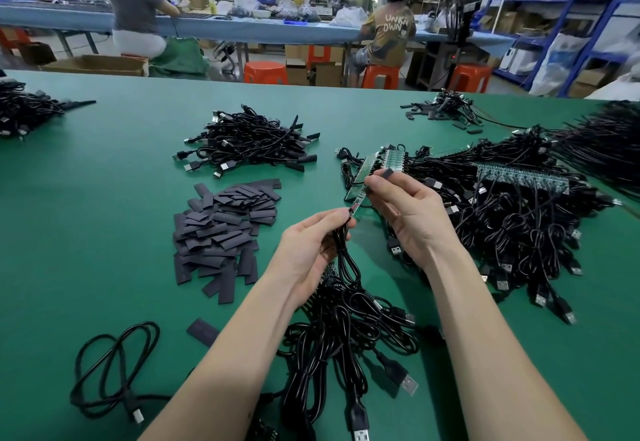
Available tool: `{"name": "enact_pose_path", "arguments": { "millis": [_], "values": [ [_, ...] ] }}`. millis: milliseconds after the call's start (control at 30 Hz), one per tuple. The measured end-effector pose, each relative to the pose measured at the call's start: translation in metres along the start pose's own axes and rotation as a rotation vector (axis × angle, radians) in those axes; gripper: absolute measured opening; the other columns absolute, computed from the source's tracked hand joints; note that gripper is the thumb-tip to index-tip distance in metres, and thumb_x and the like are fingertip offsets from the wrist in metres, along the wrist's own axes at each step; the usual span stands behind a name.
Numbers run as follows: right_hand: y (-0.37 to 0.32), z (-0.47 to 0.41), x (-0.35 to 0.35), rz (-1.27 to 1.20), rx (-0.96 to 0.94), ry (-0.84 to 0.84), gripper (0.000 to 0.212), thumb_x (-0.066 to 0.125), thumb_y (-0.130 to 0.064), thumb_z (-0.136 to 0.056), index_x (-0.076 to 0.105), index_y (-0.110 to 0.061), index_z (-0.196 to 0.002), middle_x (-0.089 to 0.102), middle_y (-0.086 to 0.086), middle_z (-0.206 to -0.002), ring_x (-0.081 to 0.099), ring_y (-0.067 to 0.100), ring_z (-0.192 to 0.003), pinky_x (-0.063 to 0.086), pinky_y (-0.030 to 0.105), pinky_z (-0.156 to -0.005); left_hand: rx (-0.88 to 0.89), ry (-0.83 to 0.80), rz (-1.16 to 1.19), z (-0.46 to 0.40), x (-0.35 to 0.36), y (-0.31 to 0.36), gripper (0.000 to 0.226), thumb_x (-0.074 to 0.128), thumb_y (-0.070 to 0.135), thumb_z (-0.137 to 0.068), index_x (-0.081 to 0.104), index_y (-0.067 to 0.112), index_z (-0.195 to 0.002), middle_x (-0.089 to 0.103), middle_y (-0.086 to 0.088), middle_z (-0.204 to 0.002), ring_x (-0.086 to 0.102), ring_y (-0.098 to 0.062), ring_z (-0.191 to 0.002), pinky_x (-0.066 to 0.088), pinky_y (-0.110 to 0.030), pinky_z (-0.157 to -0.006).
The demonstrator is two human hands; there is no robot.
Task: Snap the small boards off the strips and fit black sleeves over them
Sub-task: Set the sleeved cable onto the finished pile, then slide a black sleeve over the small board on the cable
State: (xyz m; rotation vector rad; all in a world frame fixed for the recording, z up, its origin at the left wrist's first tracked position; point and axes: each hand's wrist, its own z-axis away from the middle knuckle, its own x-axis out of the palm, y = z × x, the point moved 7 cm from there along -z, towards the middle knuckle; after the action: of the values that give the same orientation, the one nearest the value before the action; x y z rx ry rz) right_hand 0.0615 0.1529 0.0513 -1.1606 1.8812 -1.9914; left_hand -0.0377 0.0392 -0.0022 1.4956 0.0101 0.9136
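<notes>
My left hand point(311, 250) pinches a small board point(356, 205) at its wired end, thumb and forefinger clamped where the black cable point(346, 264) joins it, with the rest of that cable bundle hanging down towards me. My right hand point(412, 212) pinches a black sleeve point(385, 174) between thumb and fingertips, holding it at the far tip of the board. The two hands are close together, not touching, with the board bridging the gap between them.

I judge this to be the fitting step: the board looks already free of its strip, and the sleeve is about to go over it. The next move calls for lining the sleeve's open mouth up with the board's end and sliding it down toward my left fingers; whether the mouth has caught the tip yet I cannot tell.

Taking the board as the landmark: the sleeve pile point(221, 229) lies to its left on the green table point(104, 170), a strip of boards point(377, 165) waits just beyond it, and the finished heap point(249, 142) sits farther off, beyond the sleeve pile.
</notes>
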Motion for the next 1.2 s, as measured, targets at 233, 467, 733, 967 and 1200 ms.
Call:
{"name": "enact_pose_path", "arguments": {
  "millis": [233, 467, 733, 967, 1200],
  "values": [
    [-0.004, 0.001, -0.003, 0.067, 0.008, -0.015, 0.011, 0.077, 0.001, -0.081, 0.076, -0.008, -0.087, 0.075, 0.003, -0.079, 0.071, 0.01, -0.077, 0.056, 0.018, -0.077, -0.01, -0.001, -0.011, -0.001, -0.002, -0.002, 0.008, 0.075, 0.013, -0.083, 0.082, 0.013, -0.08, 0.077, -0.007, -0.084, 0.067, -0.008, -0.064, 0.054, -0.019, -0.062],
    [-0.005, 0.005, -0.01, 0.087, 0.147, -0.124, 0.01, 0.08, -0.013, -0.066, 0.082, -0.017, -0.075, 0.077, 0.002, -0.086, 0.072, 0.008, -0.081, 0.056, 0.016, -0.074, -0.02, -0.086, -0.021, 0.002, 0.006, -0.003, 0.016, 0.079, 0.019, -0.071, 0.083, 0.011, -0.084, 0.074, -0.007, -0.081, 0.063, -0.009, -0.064, 0.052, -0.019, -0.062],
    [-0.005, 0.007, -0.007, 0.084, 0.09, -0.156, 0.016, 0.081, -0.01, -0.065, 0.079, -0.016, -0.08, 0.078, 0.006, -0.087, 0.073, 0.011, -0.082, 0.057, 0.019, -0.076, -0.008, -0.086, -0.014, 0.0, 0.004, -0.004, 0.015, 0.077, 0.019, -0.071, 0.083, 0.012, -0.083, 0.075, -0.007, -0.082, 0.063, -0.01, -0.065, 0.053, -0.019, -0.063],
    [0.005, 0.011, 0.0, 0.118, 0.083, -0.168, 0.02, 0.085, -0.014, -0.062, 0.08, -0.016, -0.08, 0.077, 0.006, -0.084, 0.073, 0.012, -0.079, 0.057, 0.02, -0.076, -0.005, -0.073, -0.007, 0.001, 0.003, -0.004, 0.011, 0.076, 0.015, -0.076, 0.082, 0.01, -0.083, 0.075, -0.007, -0.082, 0.065, -0.009, -0.064, 0.053, -0.019, -0.063],
    [0.011, 0.011, -0.005, 0.115, 0.099, -0.125, 0.016, 0.082, -0.011, -0.069, 0.077, -0.013, -0.084, 0.076, 0.005, -0.082, 0.071, 0.011, -0.077, 0.056, 0.019, -0.075, 0.094, -0.054, -0.088, 0.003, 0.005, 0.001, 0.008, 0.073, 0.01, -0.089, 0.071, 0.018, -0.087, 0.076, -0.01, -0.084, 0.063, -0.012, -0.066, 0.054, -0.021, -0.068]
  ]
}}
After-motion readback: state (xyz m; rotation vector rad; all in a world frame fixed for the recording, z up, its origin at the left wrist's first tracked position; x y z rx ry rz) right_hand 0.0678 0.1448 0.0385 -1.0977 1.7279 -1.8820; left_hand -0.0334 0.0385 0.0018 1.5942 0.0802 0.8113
